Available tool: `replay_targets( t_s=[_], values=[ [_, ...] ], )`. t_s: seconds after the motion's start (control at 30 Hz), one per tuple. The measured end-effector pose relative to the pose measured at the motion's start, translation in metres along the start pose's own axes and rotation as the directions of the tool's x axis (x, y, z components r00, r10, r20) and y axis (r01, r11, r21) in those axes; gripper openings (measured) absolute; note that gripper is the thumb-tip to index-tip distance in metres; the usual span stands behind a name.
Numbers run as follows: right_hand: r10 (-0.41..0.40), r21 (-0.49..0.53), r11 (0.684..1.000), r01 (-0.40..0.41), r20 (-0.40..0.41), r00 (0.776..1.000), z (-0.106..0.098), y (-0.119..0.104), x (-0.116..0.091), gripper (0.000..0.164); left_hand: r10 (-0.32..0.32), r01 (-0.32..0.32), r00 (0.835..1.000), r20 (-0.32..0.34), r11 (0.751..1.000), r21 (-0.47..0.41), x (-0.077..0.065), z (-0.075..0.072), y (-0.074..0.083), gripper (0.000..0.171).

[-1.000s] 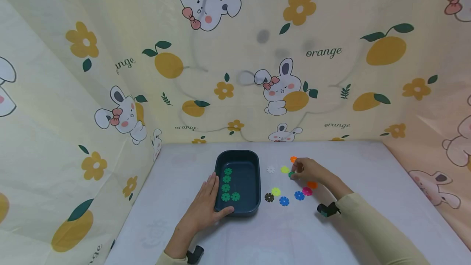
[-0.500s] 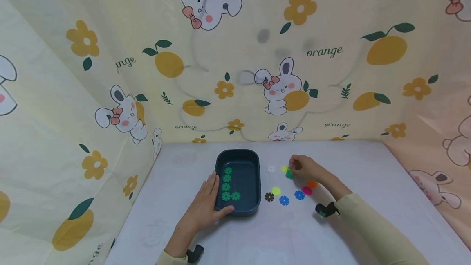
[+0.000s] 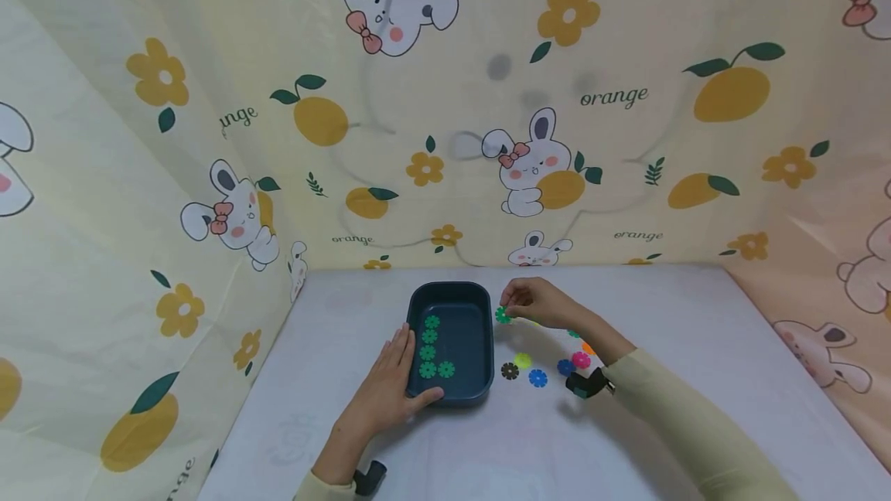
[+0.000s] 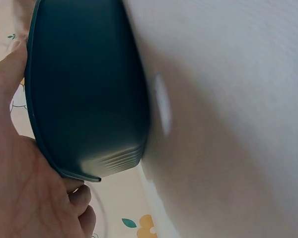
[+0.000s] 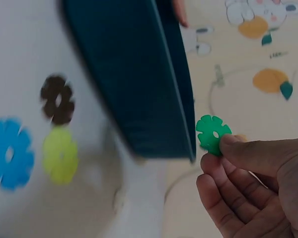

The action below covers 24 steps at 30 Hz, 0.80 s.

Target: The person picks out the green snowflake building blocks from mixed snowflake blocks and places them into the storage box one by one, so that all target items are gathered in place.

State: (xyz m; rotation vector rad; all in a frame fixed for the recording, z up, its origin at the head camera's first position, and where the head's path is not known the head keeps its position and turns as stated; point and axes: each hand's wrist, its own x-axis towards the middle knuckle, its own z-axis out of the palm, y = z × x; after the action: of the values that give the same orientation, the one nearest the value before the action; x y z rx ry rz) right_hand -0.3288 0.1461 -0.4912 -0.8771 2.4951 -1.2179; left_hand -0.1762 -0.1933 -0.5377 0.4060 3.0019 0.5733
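Remotely, I take the tray as my clock centre and work across from the left. Out at nine o'clock, a pale printed cloth (image 3: 76, 269) with rabbits and oranges meets the white table (image 3: 285, 377).

At eight o'clock I have the left hand (image 3: 385, 391) spread around the tray's near left corner, fingers straight along the left wall, thumb on the near rim. The dark blue tray (image 3: 468, 335) sits on the table. Inside it I count five green flower pieces (image 3: 428, 370): four in a column along the left wall, from eleven to seven o'clock, and one beside the lowest, at six.

Just outside the right wall, at two o'clock, the right hand (image 3: 536, 302) pinches another green piece (image 5: 207, 130) by its edge between thumb and forefinger, apart from the tray.

Near four o'clock lie a brown piece (image 3: 510, 371), a yellow piece (image 3: 523, 361) right beside it and a blue piece (image 3: 537, 378). Closer to three o'clock I see a second blue piece (image 3: 564, 366), partly covered by the black wrist camera (image 3: 587, 383), a pink piece (image 3: 581, 360) and an orange piece (image 3: 588, 348), partly hidden by the right arm. Rightmost is the cream sleeve (image 3: 689, 416).
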Motion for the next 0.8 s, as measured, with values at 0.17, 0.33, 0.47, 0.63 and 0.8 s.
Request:
replay_targets(
  t_s=[0.17,0.33,0.47,0.63,0.8],
  values=[
    [-0.066,0.027,0.998,0.065,0.051,0.997,0.016,-0.019,0.014,0.008,-0.004,0.004,1.000,-0.002,1.000,-0.003,0.000,0.000,0.000,0.118],
    [-0.108,0.021,0.994,0.107,0.108,0.988,0.035,-0.037,0.028,0.008,-0.007,0.007,1.000,0.009,1.000,-0.008,-0.002,-0.002,0.001,0.117],
    [-0.120,0.001,0.993,0.122,0.157,0.980,0.051,-0.042,0.041,0.007,0.008,-0.007,1.000,0.009,1.000,-0.016,-0.002,-0.003,0.000,0.117],
    [-0.117,-0.037,0.991,0.128,0.217,0.969,0.068,-0.042,0.056,0.008,0.014,-0.013,1.000,0.012,1.000,-0.019,-0.002,-0.001,-0.001,0.116],
    [-0.107,-0.074,0.988,0.132,0.277,0.955,0.081,-0.042,0.066,0.010,0.019,-0.019,1.000,0.007,1.000,-0.017,-0.001,0.000,-0.003,0.116]
  ],
)
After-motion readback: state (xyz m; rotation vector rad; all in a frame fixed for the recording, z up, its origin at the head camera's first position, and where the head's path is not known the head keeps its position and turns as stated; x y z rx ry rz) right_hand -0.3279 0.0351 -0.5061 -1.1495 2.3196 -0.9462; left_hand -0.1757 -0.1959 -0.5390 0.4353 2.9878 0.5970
